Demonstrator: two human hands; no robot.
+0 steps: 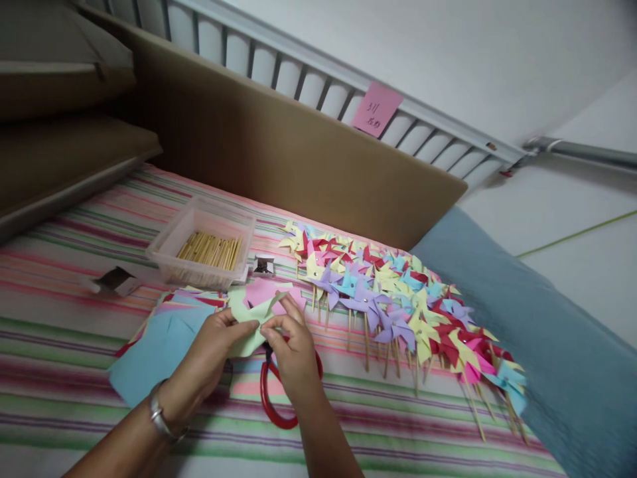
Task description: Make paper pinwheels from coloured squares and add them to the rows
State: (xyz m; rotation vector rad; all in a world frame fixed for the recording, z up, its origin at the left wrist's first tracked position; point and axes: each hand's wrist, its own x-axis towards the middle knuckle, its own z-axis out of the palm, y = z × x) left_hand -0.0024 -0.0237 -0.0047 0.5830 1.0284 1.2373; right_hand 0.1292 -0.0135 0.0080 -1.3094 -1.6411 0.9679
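Note:
A pale green paper piece (253, 315) with curling flaps is between my two hands. My left hand (216, 338), with a metal bracelet at the wrist, grips its left side between thumb and fingers. On the right side, my right hand (293, 338) pinches the paper near its middle. Below my hands lie red-handled scissors (279, 419), partly covered by the right hand. Pink paper (293, 297) shows just behind the green piece. Left of my hands is a stack of coloured paper sheets (154, 362), light blue on top.
A clear plastic box (164, 255) holds many short wooden sticks (212, 250). Beside it are a small box of dark pieces (263, 265) and an opened small carton (117, 282). Finished paper pinwheels (368, 302) on sticks crowd the right. A cardboard panel (298, 159) stands behind.

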